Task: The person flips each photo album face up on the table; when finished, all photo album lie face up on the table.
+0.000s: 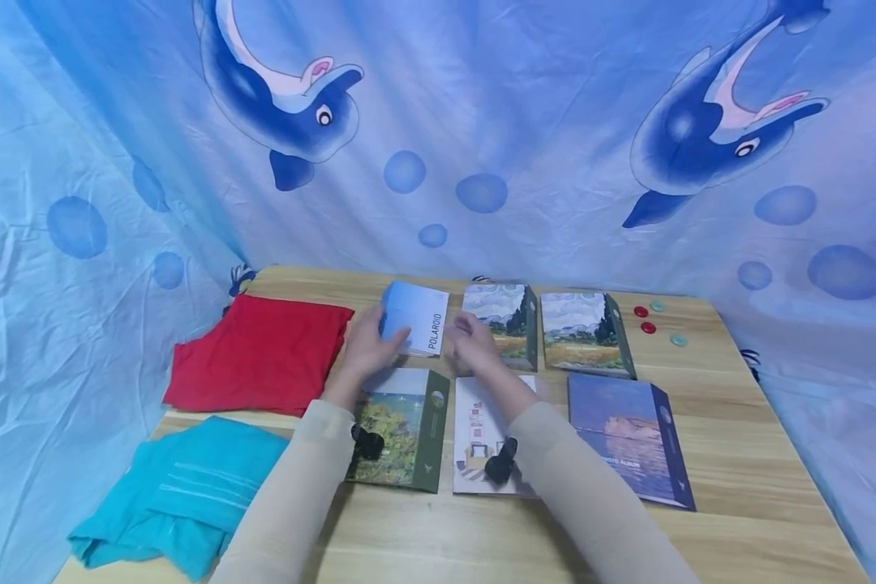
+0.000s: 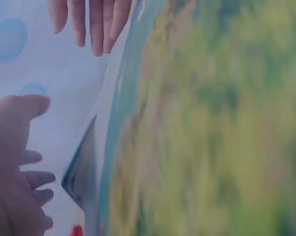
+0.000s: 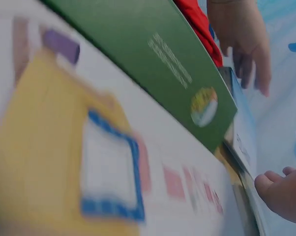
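Blue and white, the Polaroid book lay toward the far edge of the table, between the two hands, with the red cloth to its left and a landscape album just to its right. Neither hand was grasping anything: the left hand was by the book's left edge with relaxed fingers, its thumb over the cover in the head view, though contact could not be told. The right hand hung loose by its right edge.

The step in hand seemed to be squaring the book; doing it well called for light, even pressure from both sides, turning it without nudging the landscape album or the green album in front of it. Both forearms angled inward toward the book. The right one crossed above the white album, so a raised wrist would have avoided brushing it.
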`<action>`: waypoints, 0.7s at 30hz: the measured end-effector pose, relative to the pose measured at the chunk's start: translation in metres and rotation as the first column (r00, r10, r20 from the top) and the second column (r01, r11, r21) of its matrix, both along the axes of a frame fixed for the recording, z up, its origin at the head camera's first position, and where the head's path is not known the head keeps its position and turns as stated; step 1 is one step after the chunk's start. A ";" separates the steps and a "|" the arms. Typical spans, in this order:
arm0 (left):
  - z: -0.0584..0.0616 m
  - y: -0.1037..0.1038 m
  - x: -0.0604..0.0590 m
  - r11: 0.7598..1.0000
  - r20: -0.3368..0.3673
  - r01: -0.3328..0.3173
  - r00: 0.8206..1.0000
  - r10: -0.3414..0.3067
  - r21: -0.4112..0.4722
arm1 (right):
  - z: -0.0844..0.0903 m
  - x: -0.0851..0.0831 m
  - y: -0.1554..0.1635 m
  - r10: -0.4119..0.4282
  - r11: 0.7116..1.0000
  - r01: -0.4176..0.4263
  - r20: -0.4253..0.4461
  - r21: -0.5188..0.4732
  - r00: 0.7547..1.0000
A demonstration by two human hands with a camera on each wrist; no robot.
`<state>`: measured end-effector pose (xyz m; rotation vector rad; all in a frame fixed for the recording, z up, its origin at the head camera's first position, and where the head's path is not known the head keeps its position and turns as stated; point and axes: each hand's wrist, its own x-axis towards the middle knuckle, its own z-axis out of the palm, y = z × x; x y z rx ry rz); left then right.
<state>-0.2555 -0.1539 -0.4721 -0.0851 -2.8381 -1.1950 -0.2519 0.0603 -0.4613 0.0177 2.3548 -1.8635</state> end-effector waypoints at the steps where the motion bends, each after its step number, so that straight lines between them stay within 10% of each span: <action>1: 0.001 0.003 -0.001 1.000 -0.034 0.017 0.999 -0.017 -0.014 | 0.000 -0.001 0.003 -0.004 1.000 0.004 -0.005 0.002 1.000; 21: 0.006 0.066 0.002 0.961 -0.152 0.274 0.950 -0.274 -0.020 | 0.018 0.001 0.073 -0.037 0.998 0.039 -0.044 0.045 0.998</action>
